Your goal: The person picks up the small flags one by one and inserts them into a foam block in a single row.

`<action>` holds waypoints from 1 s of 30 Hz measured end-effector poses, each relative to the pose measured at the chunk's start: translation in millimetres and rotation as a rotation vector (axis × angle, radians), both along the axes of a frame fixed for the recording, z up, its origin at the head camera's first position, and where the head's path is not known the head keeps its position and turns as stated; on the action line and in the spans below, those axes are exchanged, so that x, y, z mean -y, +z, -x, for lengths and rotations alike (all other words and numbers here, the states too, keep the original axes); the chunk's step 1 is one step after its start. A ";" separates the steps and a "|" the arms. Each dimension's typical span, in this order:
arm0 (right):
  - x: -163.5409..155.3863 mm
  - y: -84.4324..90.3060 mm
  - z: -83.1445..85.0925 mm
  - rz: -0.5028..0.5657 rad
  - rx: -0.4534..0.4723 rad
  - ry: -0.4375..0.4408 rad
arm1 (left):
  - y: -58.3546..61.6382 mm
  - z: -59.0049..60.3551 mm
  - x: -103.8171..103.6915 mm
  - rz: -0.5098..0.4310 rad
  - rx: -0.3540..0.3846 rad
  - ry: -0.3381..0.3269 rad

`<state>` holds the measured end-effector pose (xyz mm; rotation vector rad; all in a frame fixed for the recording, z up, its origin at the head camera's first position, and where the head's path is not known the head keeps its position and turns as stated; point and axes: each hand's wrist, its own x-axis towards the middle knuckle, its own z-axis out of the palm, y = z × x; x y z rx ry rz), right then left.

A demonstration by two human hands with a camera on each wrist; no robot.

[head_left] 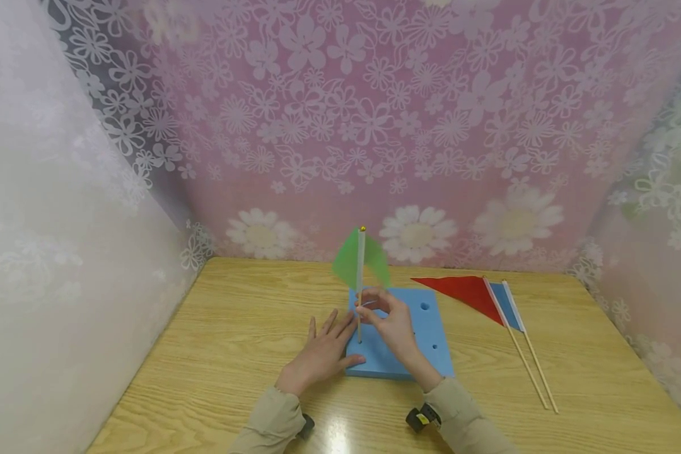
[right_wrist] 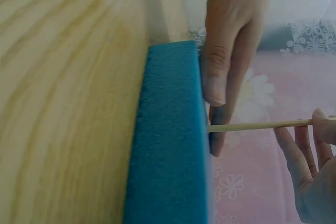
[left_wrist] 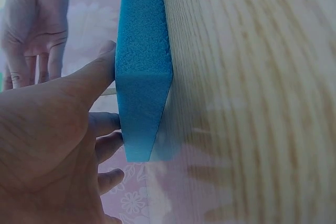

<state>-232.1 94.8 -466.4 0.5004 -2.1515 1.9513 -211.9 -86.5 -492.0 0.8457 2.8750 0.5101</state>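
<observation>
Only head cam gives you red flag [head_left: 470, 295], blue flag [head_left: 506, 304] & holes [head_left: 425, 306] in block [head_left: 384, 357]. Green flag [head_left: 347, 260] sits above your R hand [head_left: 391, 325], which pinches its stick [head_left: 359, 329], foot at block top; your L hand [head_left: 322, 353], fingers spread, rests on block's L edge.

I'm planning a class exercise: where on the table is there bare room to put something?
Bare: the table between left hand and pale wall, and right of the blue flag. Crowded: the blue block, with the left hand, right hand and green flag; also around the red flag.
</observation>
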 end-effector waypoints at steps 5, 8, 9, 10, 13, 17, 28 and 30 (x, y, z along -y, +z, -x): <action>0.3 -0.3 -0.9 -0.011 0.012 0.004 | 1.8 -0.6 0.0 -0.008 -0.004 -0.004; 0.5 3.5 -2.5 -0.017 0.012 0.017 | 2.0 -0.8 0.0 -0.012 -0.006 -0.006; 0.2 3.9 -2.6 -0.019 0.012 0.020 | 1.8 -0.7 -0.1 -0.012 -0.004 -0.006; -0.1 4.2 -2.7 -0.018 0.013 0.021 | 1.4 -0.5 -0.1 -0.009 -0.003 -0.006; -1.6 1.4 -1.7 -0.025 0.010 0.015 | 0.1 -0.4 0.2 -0.008 -0.005 -0.008; -3.8 -3.8 -0.1 -0.033 -0.001 0.008 | -0.1 -0.5 0.6 -0.012 0.001 -0.007; -6.7 -4.7 -0.5 -0.024 -0.008 0.018 | 0.0 0.8 0.3 -0.016 0.011 -0.003; -7.0 -5.0 -0.5 -0.024 -0.010 0.016 | -0.1 0.7 0.3 -0.017 0.014 -0.003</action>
